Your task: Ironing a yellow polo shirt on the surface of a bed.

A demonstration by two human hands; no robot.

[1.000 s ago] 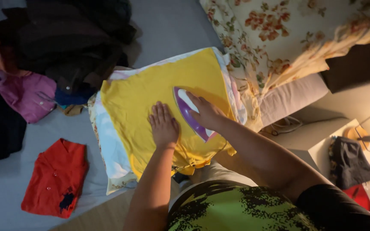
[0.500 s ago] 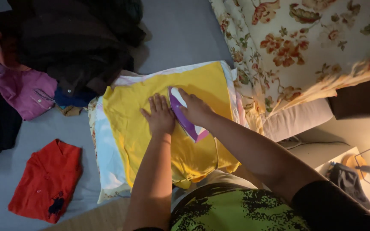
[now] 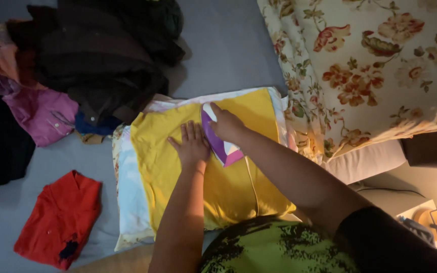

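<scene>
A grey bed sheet lies dim beside a floral cover, lamplit at right.

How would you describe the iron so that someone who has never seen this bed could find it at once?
Start at the grey bed and find the yellow garment spread over a pale pillow. On its upper part, under the right hand and beside the flat left hand, sits the iron. It alone is purple and white, hard-shelled and pointed, among soft clothes.

A grey-sheeted bed carries a folded red shirt, a dark clothes pile, a pink garment and a white padded mat.
</scene>
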